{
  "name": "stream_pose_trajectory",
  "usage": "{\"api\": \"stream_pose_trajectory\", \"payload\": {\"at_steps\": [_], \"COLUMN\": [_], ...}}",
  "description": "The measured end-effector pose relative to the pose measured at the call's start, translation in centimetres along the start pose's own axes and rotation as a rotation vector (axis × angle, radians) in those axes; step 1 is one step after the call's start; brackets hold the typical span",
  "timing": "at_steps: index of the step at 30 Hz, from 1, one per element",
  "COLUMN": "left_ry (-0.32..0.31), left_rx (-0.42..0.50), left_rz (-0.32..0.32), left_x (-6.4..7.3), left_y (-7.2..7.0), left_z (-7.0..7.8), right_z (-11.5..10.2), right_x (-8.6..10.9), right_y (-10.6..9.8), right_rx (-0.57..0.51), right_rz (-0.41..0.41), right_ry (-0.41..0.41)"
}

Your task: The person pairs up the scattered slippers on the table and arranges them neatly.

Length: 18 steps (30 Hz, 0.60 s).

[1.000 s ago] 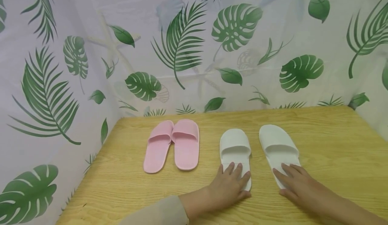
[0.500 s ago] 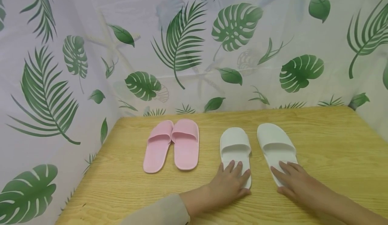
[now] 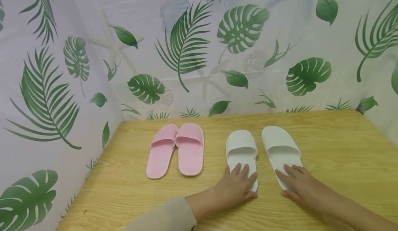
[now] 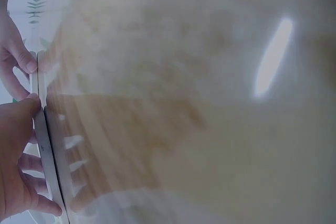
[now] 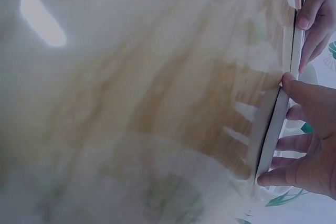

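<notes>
In the head view two white slippers lie on the wooden table, toes away from me. My left hand holds the heel part of the left white slipper, its fingers spread across the insole and reaching both edges. The right white slipper is turned a little, its toe pointing left. Over its heel lies my right hand, thumb beside the left edge. Both wrist views look along the tabletop: my left hand and right hand each span a sole edge with thumb and little finger. The heels are partly hidden.
A pair of pink slippers lies to the left, their toe ends touching. The wood-grain table ends at a white cloth printed with green leaves, which hangs behind and at the sides. The tabletop is glossy and reflective in the wrist views.
The right white slipper has slid left and slightly away with my right hand, narrowing the gap to the left white slipper. That one has shifted only slightly away. The pink slippers stay in place.
</notes>
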<state>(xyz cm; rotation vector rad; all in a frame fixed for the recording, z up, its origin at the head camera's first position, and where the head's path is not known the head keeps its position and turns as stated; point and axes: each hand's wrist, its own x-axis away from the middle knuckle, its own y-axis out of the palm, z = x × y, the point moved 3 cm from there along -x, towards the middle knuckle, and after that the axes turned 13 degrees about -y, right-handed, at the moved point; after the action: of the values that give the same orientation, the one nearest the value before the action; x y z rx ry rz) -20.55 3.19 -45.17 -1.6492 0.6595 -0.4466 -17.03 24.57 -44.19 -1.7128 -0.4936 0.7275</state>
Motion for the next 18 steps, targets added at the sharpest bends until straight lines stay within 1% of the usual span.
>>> {"api": "stream_pose_trajectory", "payload": {"at_steps": [3,5,12,18], "left_ry": [0.002,0.0,-0.012,-0.019], "left_rx": [0.003,0.005,0.008,0.011], "left_rz": [0.006,-0.002,-0.05,-0.045], "left_x": [-0.2,-0.4,-0.7,-1.2], "left_y": [0.3,0.3,0.5,0.8], "left_z": [0.0,0.0,0.0,-0.1], "right_z": [0.1,0.1,0.3,0.5], "right_x": [-0.1,-0.2,-0.6,-0.9], "right_y": [0.0,0.1,0.2,0.1], "right_rx": [-0.005,-0.005,0.004,0.0], "right_rz": [0.003,0.002,-0.015,-0.023], "right_ry": [-0.008,-0.008,-0.002,0.001]}}
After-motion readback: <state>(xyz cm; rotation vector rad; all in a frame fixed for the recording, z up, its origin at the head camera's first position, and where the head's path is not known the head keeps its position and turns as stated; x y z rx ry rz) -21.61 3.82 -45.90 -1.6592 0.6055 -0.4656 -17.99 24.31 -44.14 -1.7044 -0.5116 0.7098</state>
